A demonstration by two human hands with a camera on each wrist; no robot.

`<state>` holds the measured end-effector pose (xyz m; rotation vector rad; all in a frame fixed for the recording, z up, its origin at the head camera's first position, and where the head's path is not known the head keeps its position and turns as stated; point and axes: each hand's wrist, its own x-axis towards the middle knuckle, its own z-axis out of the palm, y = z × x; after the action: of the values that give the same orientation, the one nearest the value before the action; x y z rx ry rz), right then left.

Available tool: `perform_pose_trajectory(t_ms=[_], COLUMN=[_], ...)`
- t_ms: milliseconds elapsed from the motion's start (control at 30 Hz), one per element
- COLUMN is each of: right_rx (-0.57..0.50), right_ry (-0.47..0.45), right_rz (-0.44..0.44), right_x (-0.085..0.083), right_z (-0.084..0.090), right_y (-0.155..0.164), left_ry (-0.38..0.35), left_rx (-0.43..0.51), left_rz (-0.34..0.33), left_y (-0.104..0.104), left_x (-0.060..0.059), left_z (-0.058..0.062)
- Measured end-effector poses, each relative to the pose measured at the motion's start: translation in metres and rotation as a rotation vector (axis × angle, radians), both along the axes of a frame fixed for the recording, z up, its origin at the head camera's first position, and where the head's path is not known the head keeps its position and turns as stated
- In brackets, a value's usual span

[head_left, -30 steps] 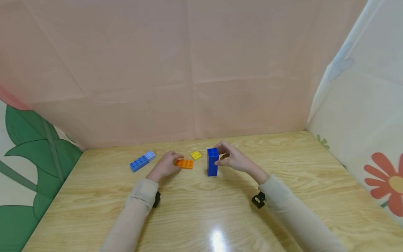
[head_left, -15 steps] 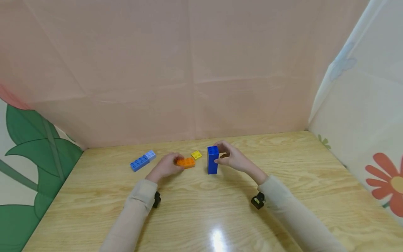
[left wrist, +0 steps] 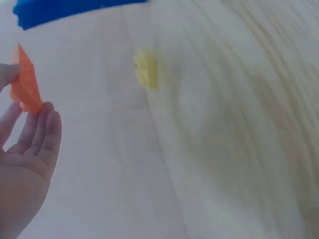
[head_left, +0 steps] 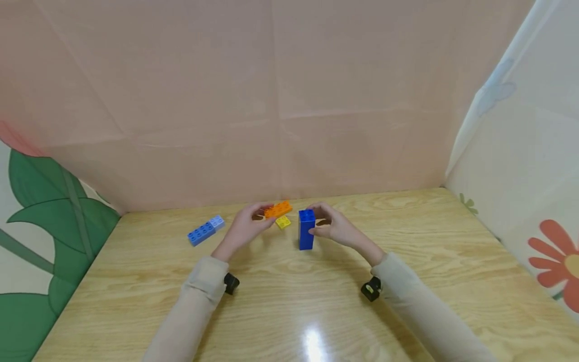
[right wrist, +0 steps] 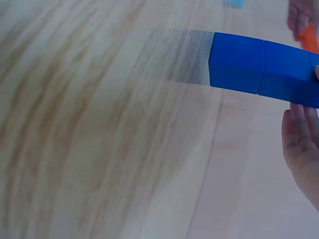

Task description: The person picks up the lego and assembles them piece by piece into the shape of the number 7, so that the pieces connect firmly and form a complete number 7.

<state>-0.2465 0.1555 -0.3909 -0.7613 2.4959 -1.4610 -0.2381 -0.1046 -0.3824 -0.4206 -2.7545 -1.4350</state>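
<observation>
My left hand (head_left: 248, 224) pinches a flat orange toy building brick (head_left: 278, 209) by its near end, raised above the table; the left wrist view shows the orange brick (left wrist: 28, 83) between thumb and fingers. Just right of it, an upright tower of stacked dark blue bricks (head_left: 306, 230) is gripped near its top by my right hand (head_left: 333, 226). Seams between the stacked blue bricks (right wrist: 259, 67) show in the right wrist view, where the fingers lie along the tower's side. Under the orange brick, a small yellow brick (head_left: 283, 222) lies on the table.
To the left on the wooden table (head_left: 280, 291) lie a medium blue brick (head_left: 201, 235) and a light blue brick (head_left: 217, 222), end to end. A pinkish cloth (head_left: 276, 100) hangs behind the table's far edge, with patterned cloths at both sides.
My left hand has lifted the orange brick off the table and carried it up and right, over the yellow brick. My right hand keeps holding the blue tower almost in place.
</observation>
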Motion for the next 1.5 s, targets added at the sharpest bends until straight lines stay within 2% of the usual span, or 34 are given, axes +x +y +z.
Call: perform_pose_trajectory(t_ms=[200, 333, 600, 833, 933, 1100, 1167, 1367, 1500], right_rx=[0.012, -0.037, -0.181, -0.19, -0.19, -0.174, -0.139, -0.015, 0.012], right_ry=[-0.008, -0.009, 0.062, 0.104, 0.095, 0.117, 0.22, 0.732, 0.849], right_rz=[0.007, 0.003, 0.009, -0.001, -0.011, 0.001, 0.0, 0.011, 0.038], right_x=[0.0, 0.0, -0.001, 0.002, 0.003, 0.004, 0.005, 0.002, 0.001], right_z=[-0.002, -0.001, 0.004, 0.006, 0.006, 0.006, 0.004, -0.002, -0.005], right_y=[0.002, 0.002, -0.001, -0.001, 0.001, 0.002, 0.001, 0.001, 0.002], left_ry=[0.052, 0.093, 0.167, 0.172, 0.226, 0.374, 0.439, 0.624, 0.652], left_rx=[0.065, 0.08, 0.04, 0.014, -0.022, -0.132, -0.169, -0.232, -0.26], left_rz=[-0.037, -0.06, -0.115, -0.138, -0.158, -0.211, -0.228, -0.268, -0.279], left_y=[0.012, 0.018, 0.029, 0.034, 0.036, 0.037, 0.037, 0.035, 0.035], left_x=[0.006, 0.008, 0.009, 0.011, 0.012, 0.015, 0.015, 0.013, 0.013], left_z=[0.011, 0.012, 0.015, 0.014, 0.013, 0.01, 0.009, 0.005, 0.006])
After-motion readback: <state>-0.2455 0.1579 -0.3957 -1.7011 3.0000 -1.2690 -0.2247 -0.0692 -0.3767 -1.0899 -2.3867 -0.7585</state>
